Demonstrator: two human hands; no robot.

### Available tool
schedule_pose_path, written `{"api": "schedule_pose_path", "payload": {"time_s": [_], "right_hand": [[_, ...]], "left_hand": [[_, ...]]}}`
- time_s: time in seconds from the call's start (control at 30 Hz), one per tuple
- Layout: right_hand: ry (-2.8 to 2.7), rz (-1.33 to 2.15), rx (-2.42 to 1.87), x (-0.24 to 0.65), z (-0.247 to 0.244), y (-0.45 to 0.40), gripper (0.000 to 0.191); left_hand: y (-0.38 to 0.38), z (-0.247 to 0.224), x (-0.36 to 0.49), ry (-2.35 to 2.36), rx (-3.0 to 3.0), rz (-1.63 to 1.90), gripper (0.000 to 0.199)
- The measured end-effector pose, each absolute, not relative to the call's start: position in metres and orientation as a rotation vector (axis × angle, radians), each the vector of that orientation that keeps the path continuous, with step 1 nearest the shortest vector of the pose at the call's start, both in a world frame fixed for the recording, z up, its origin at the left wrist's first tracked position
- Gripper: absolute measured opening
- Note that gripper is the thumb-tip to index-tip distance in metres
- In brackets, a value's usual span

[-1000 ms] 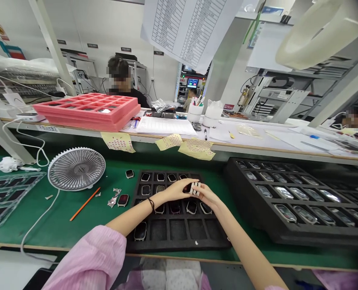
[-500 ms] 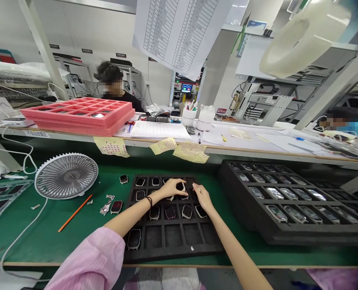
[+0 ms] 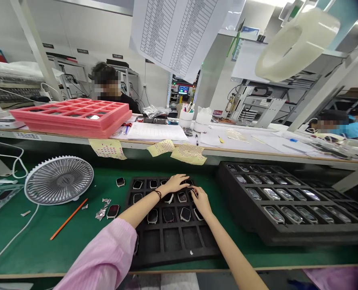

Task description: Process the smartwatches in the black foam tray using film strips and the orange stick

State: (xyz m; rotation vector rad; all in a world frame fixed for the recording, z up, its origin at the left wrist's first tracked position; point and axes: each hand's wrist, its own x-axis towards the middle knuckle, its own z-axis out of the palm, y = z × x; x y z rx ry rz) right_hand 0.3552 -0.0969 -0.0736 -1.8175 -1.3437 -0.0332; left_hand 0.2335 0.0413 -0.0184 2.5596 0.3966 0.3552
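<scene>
My left hand (image 3: 174, 183) lies palm down over the top row of a black foam tray (image 3: 172, 257), its fingertips near a small dark watch-like device (image 3: 188, 182). My right hand (image 3: 200, 201) is close by, its fingers at the tray's upper right compartments, and what they touch is hidden. Several similar devices (image 3: 185, 214) sit in the tray's compartments, and its lowest row holds none. To the tray's left, a loose device (image 3: 113, 211) and another (image 3: 120, 182) lie on the green mat (image 3: 40, 245).
Left of the tray are foil scraps (image 3: 102, 213), an orange pencil (image 3: 68, 218) and a grey desk fan (image 3: 58, 180). A larger black tray of devices (image 3: 287, 201) is on the right. A pink foam tray (image 3: 70, 119), papers and seated co-workers are beyond the raised shelf.
My hands no longer hold a striped device together at the tray's top row. They have shifted slightly apart there, and the whole view has drifted as my head turned right.
</scene>
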Motion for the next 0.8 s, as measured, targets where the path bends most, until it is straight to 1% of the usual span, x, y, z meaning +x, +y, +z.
{"api": "schedule_pose_path", "payload": {"time_s": [0.17,0.3,0.4,0.57,0.7,0.8], "right_hand": [[-1.416,-0.157,-1.916,0.354,-0.072,-0.104,0.025],[-1.417,-0.193,-1.998,0.354,-0.072,-0.107,0.023],[-1.422,-0.2,-2.031,0.353,-0.072,-0.108,0.023],[-1.435,-0.197,-2.058,0.352,-0.071,-0.111,0.023],[-1.448,-0.187,-2.056,0.352,-0.071,-0.112,0.024],[-1.45,-0.171,-2.049,0.352,-0.071,-0.112,0.024]], "left_hand": [[0.051,-0.004,0.173,0.251,2.55,0.236,0.038],[0.046,-0.01,0.142,0.136,2.639,0.171,0.037],[0.036,-0.02,0.139,0.239,2.758,0.231,0.029],[0.016,-0.027,0.145,0.432,2.838,0.285,0.028],[0.019,-0.014,0.131,0.517,2.865,0.215,0.025],[0.029,0.001,0.108,0.616,2.878,0.104,0.017]]}}
